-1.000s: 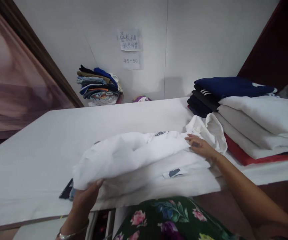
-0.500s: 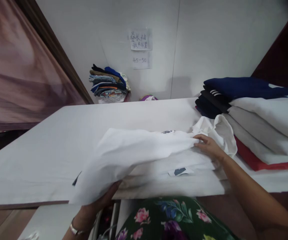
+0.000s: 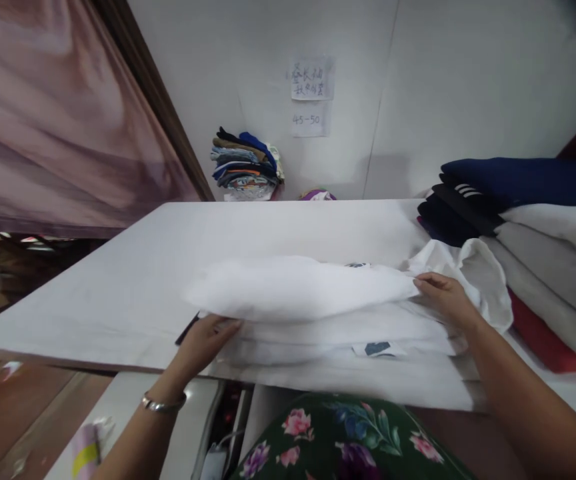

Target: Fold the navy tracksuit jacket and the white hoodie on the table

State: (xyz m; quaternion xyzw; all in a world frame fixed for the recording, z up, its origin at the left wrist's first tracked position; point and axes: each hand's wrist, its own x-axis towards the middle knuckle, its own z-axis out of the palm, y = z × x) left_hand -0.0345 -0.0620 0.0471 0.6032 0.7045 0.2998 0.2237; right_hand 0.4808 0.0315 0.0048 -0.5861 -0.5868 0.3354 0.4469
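A white garment (image 3: 288, 287) lies folded in layers along the near side of the table, a dark printed patch (image 3: 378, 349) showing on its lower layer. My right hand (image 3: 445, 298) pinches the right end of the upper fold between thumb and fingers. At the front left, my left hand (image 3: 207, 341) is closed at the lower edge of that fold, its fingertips partly hidden by the cloth. The fold's left end is blurred by motion. To the right of the fold, a loose bunched part of white cloth (image 3: 485, 280) lies on the table.
On the right of the white table (image 3: 133, 267) stands a stack of folded grey clothes (image 3: 553, 273), dark blue clothes (image 3: 523, 180) and a red piece (image 3: 533, 333). A clothes pile (image 3: 245, 163) sits beyond the back edge. A pink curtain (image 3: 68, 120) hangs at left.
My left hand has risen from below the table's front edge, bringing the hanging left part of the white garment up onto the layers. My right hand keeps its pinch. The view has shifted left.
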